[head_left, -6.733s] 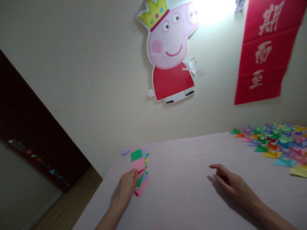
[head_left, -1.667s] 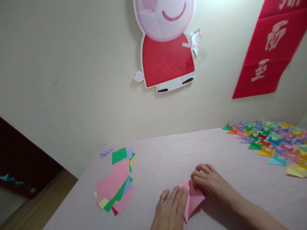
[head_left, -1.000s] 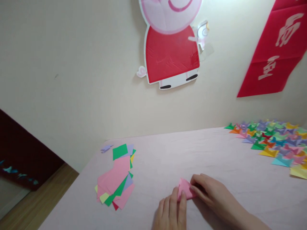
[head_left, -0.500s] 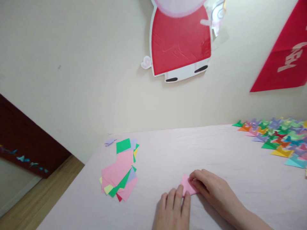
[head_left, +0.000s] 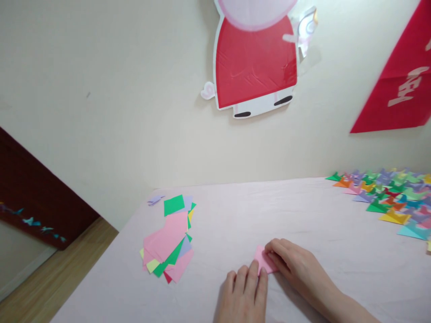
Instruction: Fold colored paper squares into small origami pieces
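A small folded piece of pink paper (head_left: 264, 261) lies on the pale cloth of the table, between my two hands. My left hand (head_left: 243, 291) rests flat with its fingers apart, the tips touching the paper's left and lower edge. From the right, my right hand (head_left: 298, 267) has its thumb and forefinger pinched together on the paper's right part. Those fingers cover that side of the paper.
A loose pile of coloured paper sheets (head_left: 168, 237) lies to the left, with small purple pieces (head_left: 156, 200) behind it. Rows of folded paper shapes (head_left: 395, 215) cover the right back. A wall decoration (head_left: 256, 63) hangs beyond the table.
The view has shifted very slightly. Both hands stay on the pink paper in nearly the same pose.
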A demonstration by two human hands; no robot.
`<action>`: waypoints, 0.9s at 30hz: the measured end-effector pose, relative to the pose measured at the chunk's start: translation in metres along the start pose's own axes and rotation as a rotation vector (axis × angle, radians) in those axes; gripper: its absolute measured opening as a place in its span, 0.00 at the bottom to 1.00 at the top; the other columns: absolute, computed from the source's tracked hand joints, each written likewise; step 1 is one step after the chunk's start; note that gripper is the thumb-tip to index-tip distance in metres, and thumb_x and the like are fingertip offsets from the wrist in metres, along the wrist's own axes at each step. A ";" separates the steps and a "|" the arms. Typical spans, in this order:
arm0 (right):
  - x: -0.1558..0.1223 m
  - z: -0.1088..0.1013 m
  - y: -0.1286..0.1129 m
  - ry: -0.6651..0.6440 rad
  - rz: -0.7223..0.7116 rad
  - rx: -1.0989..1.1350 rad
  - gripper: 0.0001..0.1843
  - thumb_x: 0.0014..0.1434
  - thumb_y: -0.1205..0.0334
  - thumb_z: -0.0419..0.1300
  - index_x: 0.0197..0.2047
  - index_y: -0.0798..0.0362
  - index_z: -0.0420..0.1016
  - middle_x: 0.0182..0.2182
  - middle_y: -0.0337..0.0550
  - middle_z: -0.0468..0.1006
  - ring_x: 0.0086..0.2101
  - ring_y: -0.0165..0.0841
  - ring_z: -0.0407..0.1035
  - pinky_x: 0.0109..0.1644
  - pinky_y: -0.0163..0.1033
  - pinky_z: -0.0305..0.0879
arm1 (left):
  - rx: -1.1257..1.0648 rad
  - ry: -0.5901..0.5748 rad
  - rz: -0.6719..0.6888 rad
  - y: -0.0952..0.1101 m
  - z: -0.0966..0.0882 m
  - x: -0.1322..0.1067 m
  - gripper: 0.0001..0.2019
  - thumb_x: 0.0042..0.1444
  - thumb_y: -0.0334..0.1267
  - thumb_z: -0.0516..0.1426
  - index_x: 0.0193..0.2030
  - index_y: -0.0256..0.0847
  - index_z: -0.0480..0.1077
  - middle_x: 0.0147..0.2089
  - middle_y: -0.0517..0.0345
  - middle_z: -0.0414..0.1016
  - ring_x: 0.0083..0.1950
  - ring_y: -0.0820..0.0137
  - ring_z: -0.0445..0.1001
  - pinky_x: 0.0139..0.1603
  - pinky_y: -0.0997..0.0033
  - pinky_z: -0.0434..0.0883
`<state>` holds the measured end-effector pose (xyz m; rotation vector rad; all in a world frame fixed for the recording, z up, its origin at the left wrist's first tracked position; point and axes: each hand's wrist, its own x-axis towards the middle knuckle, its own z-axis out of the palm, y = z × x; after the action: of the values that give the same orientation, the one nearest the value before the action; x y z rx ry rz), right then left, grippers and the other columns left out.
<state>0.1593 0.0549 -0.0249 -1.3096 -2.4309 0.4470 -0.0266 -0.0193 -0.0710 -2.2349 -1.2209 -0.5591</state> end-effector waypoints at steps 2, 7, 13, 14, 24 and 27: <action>-0.001 0.001 0.000 0.010 -0.003 -0.003 0.12 0.67 0.63 0.47 0.35 0.51 0.70 0.31 0.43 0.77 0.32 0.36 0.73 0.36 0.39 0.66 | -0.004 0.031 -0.004 0.000 -0.002 0.003 0.33 0.62 0.66 0.44 0.52 0.40 0.73 0.54 0.49 0.75 0.45 0.60 0.67 0.44 0.62 0.60; -0.001 0.002 0.001 0.019 -0.012 -0.002 0.13 0.68 0.63 0.46 0.35 0.51 0.69 0.30 0.43 0.76 0.32 0.36 0.72 0.36 0.39 0.66 | -0.027 0.072 -0.024 -0.001 -0.008 0.010 0.33 0.62 0.66 0.45 0.49 0.40 0.75 0.53 0.52 0.76 0.43 0.61 0.66 0.43 0.63 0.59; 0.000 0.004 0.002 0.029 -0.024 -0.009 0.12 0.67 0.65 0.47 0.33 0.51 0.68 0.29 0.42 0.76 0.31 0.35 0.72 0.35 0.38 0.66 | -0.045 0.008 -0.017 -0.002 -0.008 0.008 0.32 0.61 0.65 0.47 0.53 0.40 0.74 0.55 0.52 0.75 0.44 0.61 0.66 0.43 0.63 0.61; 0.000 0.004 0.002 0.032 -0.026 -0.009 0.12 0.67 0.65 0.47 0.33 0.51 0.68 0.29 0.41 0.76 0.31 0.35 0.72 0.35 0.38 0.66 | -0.045 -0.001 -0.012 -0.002 -0.008 0.007 0.31 0.61 0.64 0.48 0.53 0.40 0.74 0.56 0.52 0.75 0.44 0.61 0.66 0.43 0.63 0.61; -0.005 0.001 -0.008 0.038 -0.007 0.029 0.07 0.65 0.63 0.51 0.37 0.51 0.69 0.33 0.44 0.75 0.34 0.38 0.70 0.38 0.41 0.65 | -0.036 -0.111 0.021 -0.001 -0.012 0.010 0.29 0.60 0.60 0.50 0.55 0.38 0.73 0.56 0.52 0.75 0.46 0.61 0.67 0.48 0.60 0.62; -0.009 0.000 -0.016 0.071 0.009 0.055 0.05 0.63 0.60 0.55 0.40 0.51 0.70 0.37 0.46 0.75 0.37 0.40 0.69 0.42 0.45 0.64 | -0.013 -0.068 0.027 -0.001 -0.011 0.011 0.29 0.60 0.60 0.50 0.52 0.38 0.75 0.55 0.51 0.76 0.45 0.60 0.67 0.47 0.60 0.62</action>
<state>0.1527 0.0388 -0.0196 -1.2923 -2.3387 0.4585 -0.0228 -0.0190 -0.0562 -2.2951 -1.2216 -0.4850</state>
